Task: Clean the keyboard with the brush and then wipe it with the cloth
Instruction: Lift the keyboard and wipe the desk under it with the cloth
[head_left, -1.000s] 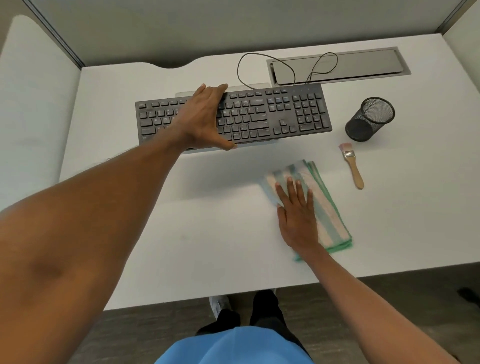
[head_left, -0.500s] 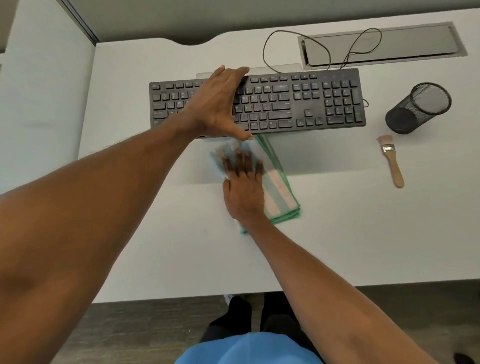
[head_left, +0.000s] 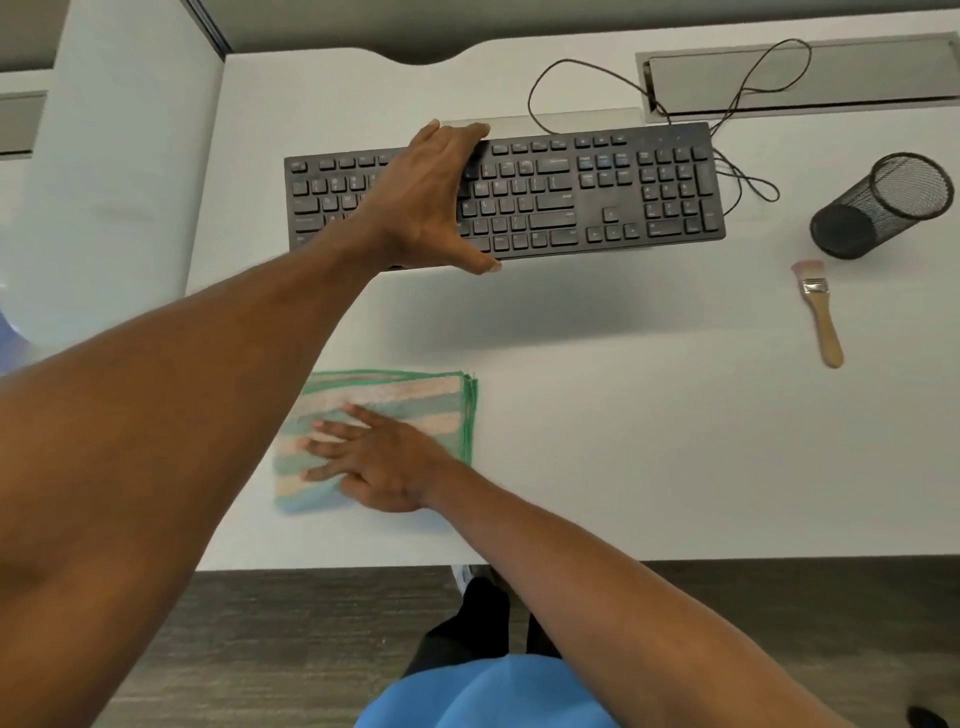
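A black keyboard is at the back of the white desk, its near edge raised and casting a wide shadow. My left hand grips it across the middle, fingers over the far edge and thumb under the near edge. A folded striped cloth with green edging lies flat near the desk's front edge. My right hand presses on it with straight, spread fingers pointing left. The wooden-handled brush lies on the desk to the right, untouched.
A black mesh pen cup lies tilted at the right, beyond the brush. The keyboard's cable loops back to a grey cable tray. A partition wall stands on the left. The desk's front edge is just below the cloth.
My right hand has slid the cloth from just below the keyboard toward the desk's front edge and turned it sideways. My left hand keeps its hold on the keyboard.
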